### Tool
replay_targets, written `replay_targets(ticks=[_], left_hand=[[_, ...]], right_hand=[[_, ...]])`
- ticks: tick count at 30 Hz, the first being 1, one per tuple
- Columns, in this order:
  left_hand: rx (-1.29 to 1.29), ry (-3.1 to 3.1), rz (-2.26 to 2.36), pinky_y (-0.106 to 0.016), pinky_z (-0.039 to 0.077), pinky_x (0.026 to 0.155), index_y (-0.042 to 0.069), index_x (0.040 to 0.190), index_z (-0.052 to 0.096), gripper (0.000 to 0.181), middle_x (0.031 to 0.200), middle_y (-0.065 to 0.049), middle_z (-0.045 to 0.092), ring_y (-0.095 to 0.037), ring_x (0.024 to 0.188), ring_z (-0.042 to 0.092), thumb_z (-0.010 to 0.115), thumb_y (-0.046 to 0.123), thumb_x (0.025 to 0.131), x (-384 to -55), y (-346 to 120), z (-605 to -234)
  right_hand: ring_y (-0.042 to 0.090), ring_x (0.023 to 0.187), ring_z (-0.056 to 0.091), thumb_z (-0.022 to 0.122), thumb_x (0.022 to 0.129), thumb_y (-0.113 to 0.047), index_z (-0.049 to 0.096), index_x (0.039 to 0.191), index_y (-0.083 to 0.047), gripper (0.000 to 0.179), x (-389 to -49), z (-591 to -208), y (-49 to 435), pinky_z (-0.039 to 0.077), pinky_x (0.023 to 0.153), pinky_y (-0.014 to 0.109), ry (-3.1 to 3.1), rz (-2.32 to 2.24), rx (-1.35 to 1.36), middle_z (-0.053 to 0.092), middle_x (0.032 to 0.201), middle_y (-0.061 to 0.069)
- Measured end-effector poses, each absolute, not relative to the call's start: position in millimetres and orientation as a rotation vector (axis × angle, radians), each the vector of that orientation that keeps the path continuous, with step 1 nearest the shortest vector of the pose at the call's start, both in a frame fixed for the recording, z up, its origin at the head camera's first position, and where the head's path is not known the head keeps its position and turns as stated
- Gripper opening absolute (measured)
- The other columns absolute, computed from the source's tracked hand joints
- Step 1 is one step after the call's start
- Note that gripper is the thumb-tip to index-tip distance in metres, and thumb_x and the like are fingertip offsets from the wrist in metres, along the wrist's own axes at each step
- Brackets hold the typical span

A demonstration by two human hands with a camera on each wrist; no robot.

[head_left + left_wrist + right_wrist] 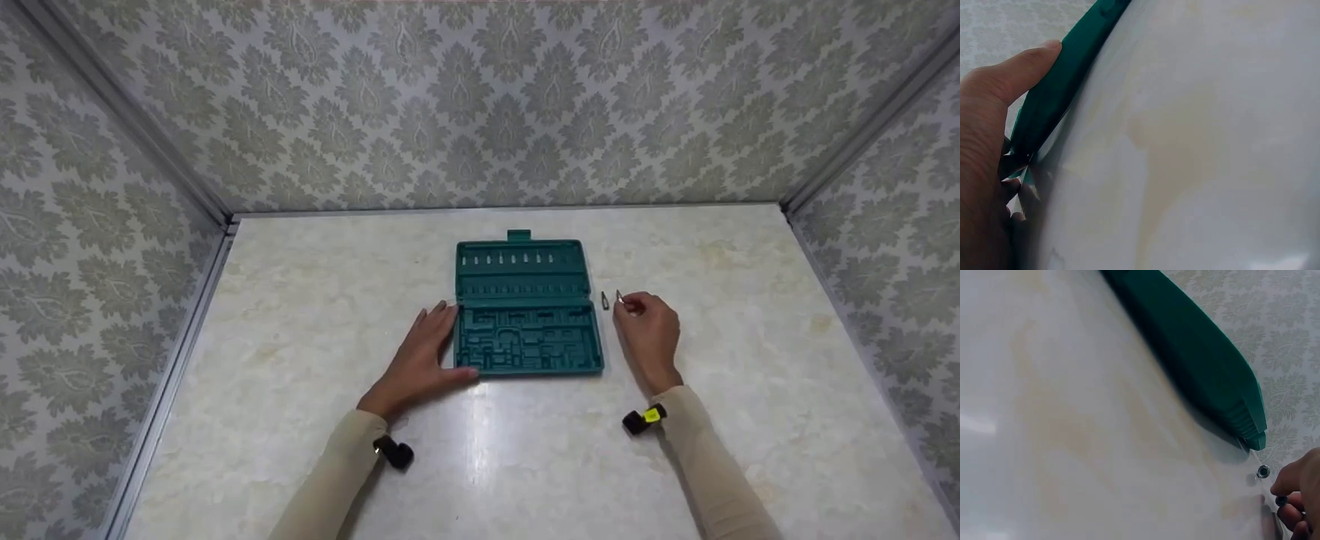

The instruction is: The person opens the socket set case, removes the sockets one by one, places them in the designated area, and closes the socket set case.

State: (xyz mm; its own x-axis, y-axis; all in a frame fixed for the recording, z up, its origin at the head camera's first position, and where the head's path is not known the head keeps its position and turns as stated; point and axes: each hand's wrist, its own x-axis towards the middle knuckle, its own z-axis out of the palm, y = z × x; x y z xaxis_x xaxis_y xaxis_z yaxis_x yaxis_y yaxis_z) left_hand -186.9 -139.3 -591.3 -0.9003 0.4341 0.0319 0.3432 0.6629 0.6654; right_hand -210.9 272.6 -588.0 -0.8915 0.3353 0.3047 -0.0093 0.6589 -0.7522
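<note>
A green plastic tool case (pixel 527 301) lies opened out flat, with several small silvery bits (pixel 501 258) in a row in its far half. My left hand (pixel 424 356) rests against the case's near left corner, thumb along the front edge and fingers at the left side, spread and fairly straight. To the right of the case, my right hand (pixel 651 334) pinches a small metal bit (pixel 619 296) between thumb and fingers. Just left of it, a second metal bit (pixel 605 301) stands on the table; its round end shows in the right wrist view.
The case's near half holds moulded slots (pixel 525 341). A pale marbled table (pixel 337 262) lies under everything, bounded by patterned walls (pixel 480 105) at the back and both sides. A latch tab (pixel 519 235) sticks out from the far edge of the case.
</note>
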Motion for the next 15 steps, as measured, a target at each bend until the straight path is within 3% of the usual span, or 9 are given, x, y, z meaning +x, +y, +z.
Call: replay_targets(ticks=[15], left_hand=[[0.62, 2.733, 1.077, -0.048, 0.005, 0.138, 0.025, 0.179, 0.018, 0.125, 0.185, -0.001, 0.016, -0.02, 0.171, 0.006, 0.077, 0.081, 0.084, -186.0, -139.0, -590.5]], right_hand=[[0.033, 0.09, 0.068, 0.078, 0.101, -0.019, 0.08, 0.107, 0.001, 0.021, -209.9, -587.8, 266.7, 0.057, 0.085, 0.048, -2.506, 1.075, -0.386, 0.075, 0.099, 0.016]])
